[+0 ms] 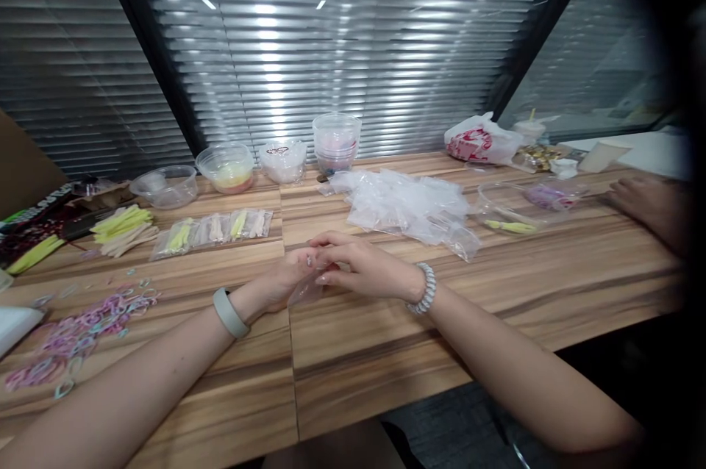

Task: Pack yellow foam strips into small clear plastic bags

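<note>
My left hand (281, 279) and my right hand (367, 265) meet over the middle of the wooden table. Between them is a small clear plastic bag (306, 290), its lower part hanging below the fingers. The left fingers are closed on it, and the right fingertips pinch at its upper edge. Beyond my right hand lies a heap of clear bags (405, 204). Filled bags with yellow and pale strips (215, 229) form a row behind my left hand. Many pink, purple and blue bands (91, 329) are scattered left of my left forearm.
Yellow and pale strips (124, 228) lie at the left. Plastic bowls (226, 166) and a stacked set (337, 142) stand by the blinds. At the right are a clear tray (496, 203), a white-red bag (479, 140) and another person's hand (640, 197).
</note>
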`<state>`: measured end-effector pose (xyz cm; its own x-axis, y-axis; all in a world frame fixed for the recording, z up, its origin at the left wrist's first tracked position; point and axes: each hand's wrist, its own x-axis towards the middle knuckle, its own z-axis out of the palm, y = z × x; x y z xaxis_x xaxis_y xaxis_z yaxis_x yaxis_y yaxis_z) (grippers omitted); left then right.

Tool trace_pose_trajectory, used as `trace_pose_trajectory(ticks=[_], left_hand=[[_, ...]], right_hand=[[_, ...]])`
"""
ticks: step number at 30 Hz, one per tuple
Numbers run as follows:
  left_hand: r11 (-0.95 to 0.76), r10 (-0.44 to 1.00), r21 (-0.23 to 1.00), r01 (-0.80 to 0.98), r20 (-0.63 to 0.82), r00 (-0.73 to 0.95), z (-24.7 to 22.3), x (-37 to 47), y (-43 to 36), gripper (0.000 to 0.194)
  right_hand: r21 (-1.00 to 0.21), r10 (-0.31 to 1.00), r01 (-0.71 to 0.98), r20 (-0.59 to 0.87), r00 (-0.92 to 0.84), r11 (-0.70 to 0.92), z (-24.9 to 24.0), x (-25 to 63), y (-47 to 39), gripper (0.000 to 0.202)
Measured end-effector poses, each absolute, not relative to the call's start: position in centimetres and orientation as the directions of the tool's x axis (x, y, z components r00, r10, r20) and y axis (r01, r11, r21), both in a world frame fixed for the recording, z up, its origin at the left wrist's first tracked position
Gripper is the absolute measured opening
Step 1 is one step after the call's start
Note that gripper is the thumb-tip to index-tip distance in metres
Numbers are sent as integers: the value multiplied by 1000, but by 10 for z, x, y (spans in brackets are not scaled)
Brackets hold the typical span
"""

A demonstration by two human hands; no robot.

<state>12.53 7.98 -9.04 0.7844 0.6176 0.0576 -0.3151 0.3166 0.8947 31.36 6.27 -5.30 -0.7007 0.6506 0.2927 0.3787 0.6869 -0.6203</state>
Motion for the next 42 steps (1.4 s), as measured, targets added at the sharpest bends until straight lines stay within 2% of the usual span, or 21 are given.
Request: trace_pose_trajectory(ticks=[3, 6, 10, 13, 16, 19, 24, 29, 33, 36, 42], left_hand=[[324, 643, 906, -274, 1, 765, -96, 122, 82, 60], [295, 680, 915, -276, 2, 733, -109, 118, 85, 55], [183, 730, 949, -256, 43, 682, -115, 117, 87, 45], [64, 731, 976, -207, 96, 676, -109, 118, 85, 39], [-26, 714, 986, -168, 136, 687, -100, 118, 81, 46], [-37, 713, 990, -136, 121, 691, -95, 119, 78, 53], [-120, 775, 984, -128, 173, 607, -96, 121, 76, 56], [-233, 812, 968, -89, 245, 529, -101, 120, 78, 56], [-423, 832, 901, 99, 343, 436, -101, 116, 78, 66], [-506, 819, 830, 235, 377, 432, -98, 113, 76, 67], [-711, 690, 578, 400, 464, 556, -97, 108, 78, 66]], right_hand=[[-603, 678, 437, 247, -692, 667, -51, 315, 63, 18], [-589, 677, 434, 283, -679, 681, -48, 315, 64, 25], [-516, 652, 440, 359, -667, 735, -44, 315, 64, 25], [-470, 665, 496, 321, -674, 730, -40, 318, 60, 22], [-405, 688, 568, 280, -669, 717, -39, 321, 56, 19], [-358, 672, 574, 294, -679, 737, -42, 321, 53, 24], [-358, 659, 559, 308, -686, 748, -48, 321, 55, 31], [-339, 677, 586, 343, -652, 736, -49, 321, 58, 24], [-306, 641, 563, 374, -671, 768, -54, 320, 58, 36], [-311, 631, 549, 369, -683, 776, -58, 320, 60, 41], [-278, 583, 513, 361, -728, 812, -70, 315, 62, 26]])
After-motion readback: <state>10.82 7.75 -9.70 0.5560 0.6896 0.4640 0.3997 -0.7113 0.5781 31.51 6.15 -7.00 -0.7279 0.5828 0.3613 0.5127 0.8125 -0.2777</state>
